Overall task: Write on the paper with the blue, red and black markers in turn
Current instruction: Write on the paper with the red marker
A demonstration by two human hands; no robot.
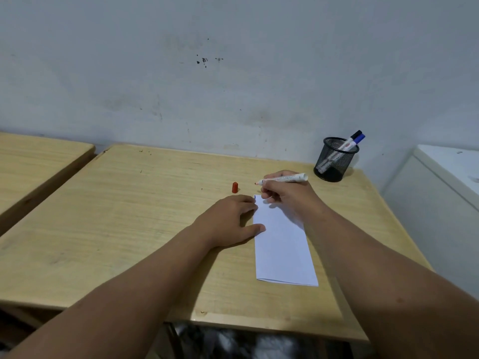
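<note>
A folded white paper [282, 250] lies on the wooden table [129, 216], with a small blue mark at its far left corner. My right hand [287, 194] grips an uncapped red marker [283, 178], tip pointing left, just beyond the paper's far edge. My left hand [233, 218] lies flat with fingers spread, thumb and fingertips pressing the paper's left edge. The red cap [234, 187] stands upright on the table, just beyond my left hand. The blue marker [360, 138] and black marker [355, 134] stand capped in a black mesh cup [334, 161].
The mesh cup stands at the table's far right corner by the grey wall. A second wooden table [33, 164] sits to the left across a narrow gap. A white cabinet [445, 182] stands to the right.
</note>
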